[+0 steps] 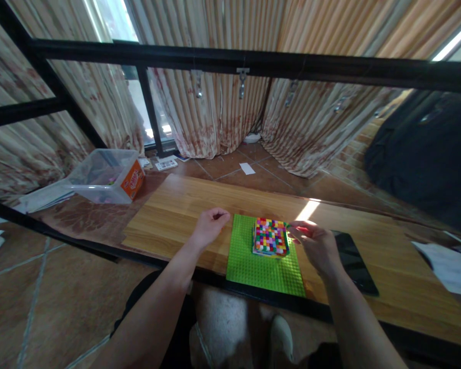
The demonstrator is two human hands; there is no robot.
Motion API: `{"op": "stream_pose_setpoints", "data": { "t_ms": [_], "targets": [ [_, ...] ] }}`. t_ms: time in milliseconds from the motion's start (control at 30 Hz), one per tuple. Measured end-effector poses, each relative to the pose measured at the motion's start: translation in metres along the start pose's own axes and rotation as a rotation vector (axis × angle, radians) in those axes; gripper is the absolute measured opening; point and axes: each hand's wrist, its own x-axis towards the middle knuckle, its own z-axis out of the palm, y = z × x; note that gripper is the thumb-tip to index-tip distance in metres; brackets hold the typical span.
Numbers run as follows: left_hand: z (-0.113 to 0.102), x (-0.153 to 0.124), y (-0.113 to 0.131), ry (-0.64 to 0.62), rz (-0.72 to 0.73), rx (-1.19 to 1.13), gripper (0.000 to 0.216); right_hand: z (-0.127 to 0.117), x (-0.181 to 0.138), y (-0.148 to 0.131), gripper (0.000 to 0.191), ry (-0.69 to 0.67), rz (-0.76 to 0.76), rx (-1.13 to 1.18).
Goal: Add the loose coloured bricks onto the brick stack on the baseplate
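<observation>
A low block of multicoloured toy bricks (271, 237) stands on a bright green studded baseplate (246, 271). My right hand (318, 245) is at the block's far right corner, its thumb and fingertips pinched together there. A bit of green shows at those fingertips; whether it is a loose brick or part of the block I cannot tell. Just left of the baseplate, my left hand (212, 224) hovers over the table with fingers curled in and thumb against them. What it holds, if anything, is hidden.
The long wooden table (169, 205) has a black tablet-like slab (355, 264) right of the baseplate. A clear plastic bin (103, 177) with an orange label stands at far left. A black metal bar (215, 55) crosses in front of the curtains (215, 113). Papers (447, 266) lie at right.
</observation>
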Motion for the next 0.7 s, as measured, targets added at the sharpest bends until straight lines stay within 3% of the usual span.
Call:
{"op": "stream_pose_setpoints", "data": {
  "t_ms": [233, 433, 700],
  "targets": [
    [-0.002, 0.001, -0.002, -0.02, 0.033, 0.113, 0.017, 0.004, 0.004, 0.003, 0.041, -0.03, 0.002, 0.036],
    [-0.006, 0.002, -0.003, 0.009, 0.037, 0.271, 0.015, 0.006, 0.007, 0.005, 0.041, -0.013, 0.149, 0.172],
    [-0.012, -0.001, -0.006, 0.076, 0.061, 0.521, 0.011, 0.004, 0.016, 0.017, 0.041, -0.153, 0.207, 0.285]
  ]
}}
